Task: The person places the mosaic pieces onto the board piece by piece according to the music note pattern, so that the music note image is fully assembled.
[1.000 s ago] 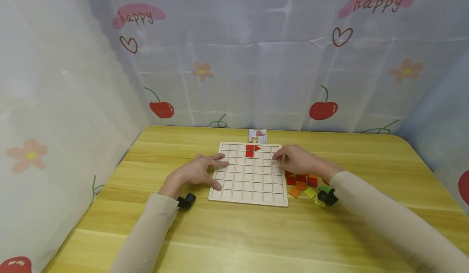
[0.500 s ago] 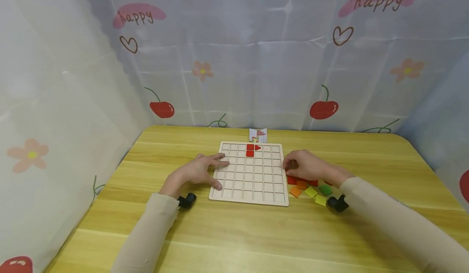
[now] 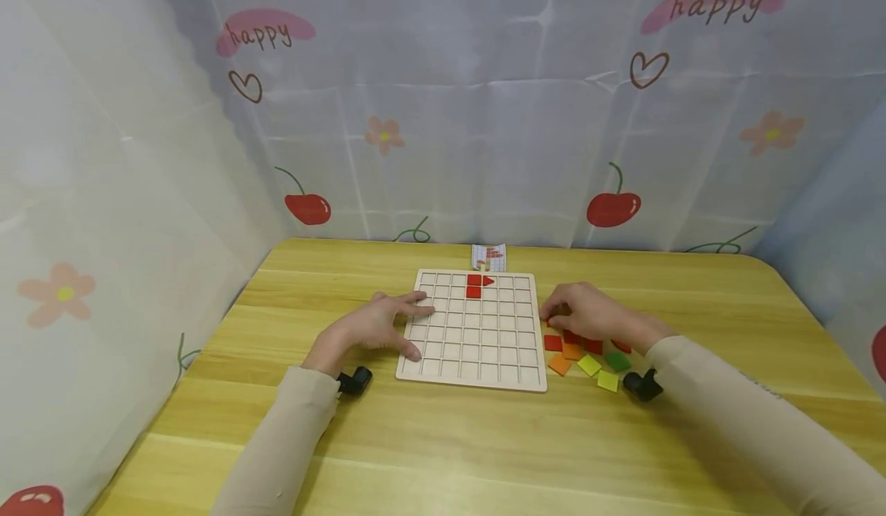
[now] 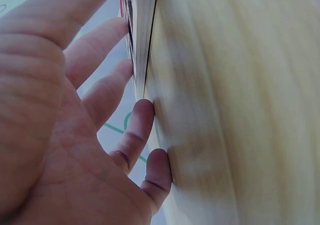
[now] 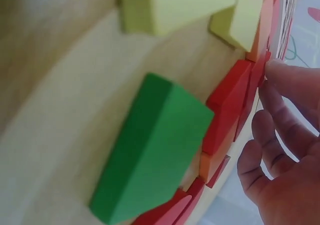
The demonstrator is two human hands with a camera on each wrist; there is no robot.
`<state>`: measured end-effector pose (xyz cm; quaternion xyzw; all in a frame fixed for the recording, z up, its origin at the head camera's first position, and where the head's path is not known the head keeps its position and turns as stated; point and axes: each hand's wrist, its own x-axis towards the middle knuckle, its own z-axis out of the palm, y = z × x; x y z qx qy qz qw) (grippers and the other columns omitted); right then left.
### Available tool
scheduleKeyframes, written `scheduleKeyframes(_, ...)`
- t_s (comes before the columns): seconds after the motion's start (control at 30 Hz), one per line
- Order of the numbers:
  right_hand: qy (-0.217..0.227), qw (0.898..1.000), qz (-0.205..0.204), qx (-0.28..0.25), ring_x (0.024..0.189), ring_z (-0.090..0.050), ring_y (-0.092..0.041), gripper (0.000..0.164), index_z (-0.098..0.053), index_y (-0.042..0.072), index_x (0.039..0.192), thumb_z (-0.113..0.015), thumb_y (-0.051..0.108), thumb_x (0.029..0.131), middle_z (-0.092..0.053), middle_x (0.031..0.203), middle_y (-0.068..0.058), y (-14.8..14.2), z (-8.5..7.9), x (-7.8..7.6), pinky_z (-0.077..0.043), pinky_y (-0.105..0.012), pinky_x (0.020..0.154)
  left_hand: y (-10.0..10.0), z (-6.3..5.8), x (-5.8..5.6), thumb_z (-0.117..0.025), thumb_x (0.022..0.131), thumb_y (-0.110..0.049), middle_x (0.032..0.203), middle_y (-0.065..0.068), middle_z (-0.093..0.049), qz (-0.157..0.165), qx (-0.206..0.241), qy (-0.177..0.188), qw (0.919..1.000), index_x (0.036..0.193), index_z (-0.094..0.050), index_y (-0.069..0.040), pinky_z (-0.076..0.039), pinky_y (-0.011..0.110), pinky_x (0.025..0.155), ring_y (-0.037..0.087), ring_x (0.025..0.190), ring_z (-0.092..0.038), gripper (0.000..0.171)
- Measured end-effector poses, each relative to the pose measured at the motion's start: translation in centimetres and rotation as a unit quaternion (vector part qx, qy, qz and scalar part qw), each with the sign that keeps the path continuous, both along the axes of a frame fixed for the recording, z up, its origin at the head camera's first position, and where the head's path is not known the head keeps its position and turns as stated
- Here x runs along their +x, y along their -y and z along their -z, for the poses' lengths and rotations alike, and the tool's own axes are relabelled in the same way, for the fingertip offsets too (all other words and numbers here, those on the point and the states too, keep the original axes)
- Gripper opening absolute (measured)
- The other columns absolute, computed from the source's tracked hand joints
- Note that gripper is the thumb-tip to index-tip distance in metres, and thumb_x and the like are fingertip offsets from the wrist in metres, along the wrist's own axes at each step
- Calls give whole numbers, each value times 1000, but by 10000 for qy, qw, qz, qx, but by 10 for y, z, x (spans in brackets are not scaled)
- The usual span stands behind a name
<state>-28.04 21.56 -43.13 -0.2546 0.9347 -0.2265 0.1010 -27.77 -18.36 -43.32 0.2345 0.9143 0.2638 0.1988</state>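
Note:
A pale wooden grid board [image 3: 470, 338] lies on the table in the head view. Two red square tiles [image 3: 474, 292] and one pointed red tile [image 3: 488, 281] sit in cells near its far edge. My left hand [image 3: 370, 324] rests across the board's left edge, fingers spread and holding nothing. Beyond the board's right side, my right hand [image 3: 584, 312] reaches over a pile of tiles with bent fingers. In the right wrist view its thumb and forefinger meet at a red tile [image 5: 262, 70]; whether they pinch it is hidden.
Loose orange tiles [image 3: 560, 364], yellow tiles [image 3: 607, 381], a green tile [image 3: 618, 361] and several red ones lie right of the board. Behind the board is a small printed pattern card [image 3: 489, 257]. A patterned curtain [image 3: 443, 154] hangs along the table's far edge.
My right hand has moved from the board's right edge to the right, over the pile of tiles. The left hand stays in place on the board.

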Motion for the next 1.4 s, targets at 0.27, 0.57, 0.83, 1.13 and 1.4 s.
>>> scheduleKeyframes(0.27, 90, 9997, -229, 58, 90, -59, -17, 20, -80, 13, 112, -72, 6, 95, -71, 110, -4, -2, -1, 1, -55, -37, 85, 1, 1, 1, -91, 75, -37, 171, -13, -25, 26, 17, -12, 10000, 151, -53, -33, -41, 44, 107, 24, 133, -32, 85)
scheduleKeyframes(0.57, 86, 9997, -124, 171, 100, -62, -22, 22, -79, 11, 112, -71, 1, 94, -72, 115, -8, -1, 0, 1, -56, -47, 94, 2, 2, 0, -91, 75, -37, 170, -16, -25, -33, 34, 9, 10000, 151, -53, -34, -41, 41, 106, 24, 135, -31, 85)
scheduleKeyframes(0.83, 80, 9999, 7, 142, 96, -60, -21, 19, -77, 11, 110, -69, 1, 96, -70, 112, -7, 1, 0, 0, -55, -47, 94, 2, 2, 1, -91, 75, -37, 170, -17, -25, -39, 50, 40, 10000, 150, -54, -35, -42, 40, 104, 23, 133, -32, 84)
scheduleKeyframes(1.13, 71, 9996, 228, -170, 93, -58, -21, 17, -76, 12, 107, -68, 2, 96, -72, 109, -5, 8, -9, -5, -53, -39, 86, 1, 1, 1, -91, 75, -37, 170, -17, -25, -77, 36, 26, 10000, 150, -54, -35, -42, 41, 106, 23, 133, -32, 84)
scheduleKeyframes(1.4, 16, 9988, 397, -292, 94, -58, -23, 16, -75, 10, 109, -68, 3, 97, -71, 105, -6, 19, -13, -16, -51, -39, 88, 1, 0, 2, -91, 74, -37, 170, -16, -25, -46, 52, 61, 10000, 150, -54, -35, -41, 42, 106, 23, 133, -32, 84)
